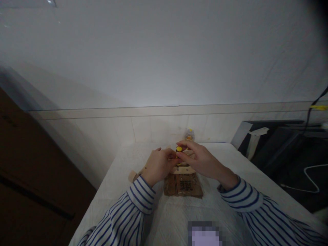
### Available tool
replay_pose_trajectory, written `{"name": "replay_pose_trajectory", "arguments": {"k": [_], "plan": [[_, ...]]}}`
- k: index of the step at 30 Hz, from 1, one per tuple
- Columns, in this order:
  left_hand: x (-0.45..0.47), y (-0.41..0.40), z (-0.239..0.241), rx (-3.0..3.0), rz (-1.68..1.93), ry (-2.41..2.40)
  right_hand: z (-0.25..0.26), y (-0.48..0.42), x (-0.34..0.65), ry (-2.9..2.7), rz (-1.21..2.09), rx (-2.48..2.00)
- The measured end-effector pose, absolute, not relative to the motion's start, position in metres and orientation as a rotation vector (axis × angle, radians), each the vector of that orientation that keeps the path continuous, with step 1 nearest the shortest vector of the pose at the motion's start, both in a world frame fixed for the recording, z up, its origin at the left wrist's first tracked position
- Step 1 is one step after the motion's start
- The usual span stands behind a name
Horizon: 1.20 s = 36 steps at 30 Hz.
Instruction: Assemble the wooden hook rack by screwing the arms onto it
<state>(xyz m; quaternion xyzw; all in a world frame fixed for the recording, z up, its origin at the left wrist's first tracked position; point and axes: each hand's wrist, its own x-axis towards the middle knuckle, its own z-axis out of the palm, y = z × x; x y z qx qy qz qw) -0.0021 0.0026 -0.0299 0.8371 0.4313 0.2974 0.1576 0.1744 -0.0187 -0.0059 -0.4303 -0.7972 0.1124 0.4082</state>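
Note:
My left hand [162, 164] and my right hand [202, 160] meet above the middle of the table. Between their fingertips is a small yellow-topped piece [179, 149], too small to name for certain. The right thumb and fingers pinch around it. Close below it, the left fingers are closed, and what they grip is mostly hidden. Under the hands lies a pale strip [183, 170] with small holes, over a flat brown packet [183, 188] with a dark printed character. A pale, wood-coloured piece [133, 176] sticks out beside my left wrist.
A clear container [189, 134] with a yellow top stands at the table's far edge, by the wall. White sheeting covers the table [110, 201]. Dark flat panels [279, 150] and a white cable [317, 181] are at the right. Brown furniture [33, 171] stands left.

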Motion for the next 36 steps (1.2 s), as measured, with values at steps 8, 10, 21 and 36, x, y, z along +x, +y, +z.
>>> {"name": "replay_pose_trajectory", "arguments": {"k": [8, 10, 21, 36], "plan": [[-0.0033, 0.0032, -0.0277, 2.369, 0.815, 1.23, 0.0004, -0.0209, 0.1743, -2.079, 0.275, -1.03], [-0.0033, 0.0035, -0.0278, 2.376, 0.802, 1.232, 0.002, -0.021, 0.174, -2.092, 0.253, -1.021], [-0.0023, 0.0033, -0.0265, 2.406, 0.779, 1.223, -0.0031, -0.0176, 0.1739, -2.074, 0.187, -1.032], [-0.0031, 0.0001, -0.0209, 2.302, 0.726, 1.155, -0.006, -0.0171, 0.1728, -2.035, 0.156, -1.088]]}}
